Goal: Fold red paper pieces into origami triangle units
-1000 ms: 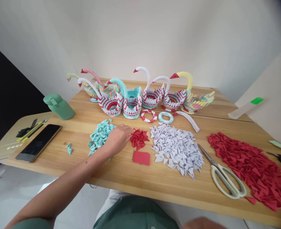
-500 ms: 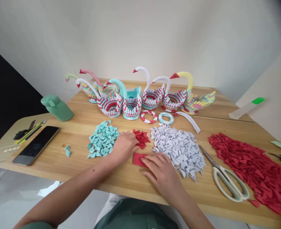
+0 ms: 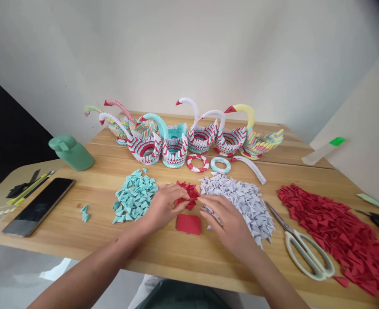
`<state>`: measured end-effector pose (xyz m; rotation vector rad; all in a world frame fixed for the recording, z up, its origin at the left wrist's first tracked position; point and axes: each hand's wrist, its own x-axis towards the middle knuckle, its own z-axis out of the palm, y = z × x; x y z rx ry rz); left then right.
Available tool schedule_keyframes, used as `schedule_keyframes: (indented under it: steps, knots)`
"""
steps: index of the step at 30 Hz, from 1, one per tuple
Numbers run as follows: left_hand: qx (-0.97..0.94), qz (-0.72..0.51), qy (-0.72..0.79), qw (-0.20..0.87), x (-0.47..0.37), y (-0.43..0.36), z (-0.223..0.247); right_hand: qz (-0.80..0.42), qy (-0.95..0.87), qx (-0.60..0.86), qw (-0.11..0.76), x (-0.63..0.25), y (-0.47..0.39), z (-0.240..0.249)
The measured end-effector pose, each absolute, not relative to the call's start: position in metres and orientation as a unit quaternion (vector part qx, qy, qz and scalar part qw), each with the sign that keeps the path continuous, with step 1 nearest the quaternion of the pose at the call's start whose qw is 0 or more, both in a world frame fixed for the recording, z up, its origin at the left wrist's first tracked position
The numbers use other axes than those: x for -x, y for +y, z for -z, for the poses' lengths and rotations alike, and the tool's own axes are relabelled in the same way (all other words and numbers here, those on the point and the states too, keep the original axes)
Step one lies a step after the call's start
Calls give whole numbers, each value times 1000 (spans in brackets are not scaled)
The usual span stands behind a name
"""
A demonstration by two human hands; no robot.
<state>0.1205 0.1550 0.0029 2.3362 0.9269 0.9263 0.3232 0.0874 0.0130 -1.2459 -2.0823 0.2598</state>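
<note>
My left hand (image 3: 166, 205) and my right hand (image 3: 225, 214) meet fingertip to fingertip over a small heap of red folded paper triangles (image 3: 183, 189). Both pinch what looks like a small red paper piece (image 3: 193, 200) between them, though its shape is hard to tell against the heap. Just in front lies a red paper rectangle (image 3: 188, 224), flat on the wooden table (image 3: 163, 253) and touched by neither hand. Teal folded triangles (image 3: 134, 195) spread left of my left hand. White folded triangles (image 3: 241, 201) lie beyond and beside my right hand.
Paper swans (image 3: 174, 150) line the back, with two paper rings (image 3: 220, 159) and a loose white neck (image 3: 253, 168) before them. Scissors (image 3: 300, 244) and a large red triangle heap (image 3: 331, 236) lie right. A phone (image 3: 39, 207) and green bottle (image 3: 73, 153) stay left.
My right hand has left the red paper rectangle and moved up to meet my left hand's fingertips at the small red heap. The view has shifted slightly.
</note>
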Motion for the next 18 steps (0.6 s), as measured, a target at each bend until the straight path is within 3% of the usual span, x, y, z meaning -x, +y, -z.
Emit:
schedule_keyframes:
  steps: [6, 13, 18]
  knots:
    - [-809, -331, 369, 315, -119, 148, -13, -133, -787, 478, 367, -304, 109, -25]
    - [-569, -385, 329, 648, -122, 148, -12, -176, -716, 508, 446, -297, 107, -13]
    - [-400, -377, 295, 781, -129, 146, -3, -114, -736, 487, 455, -297, 109, -4]
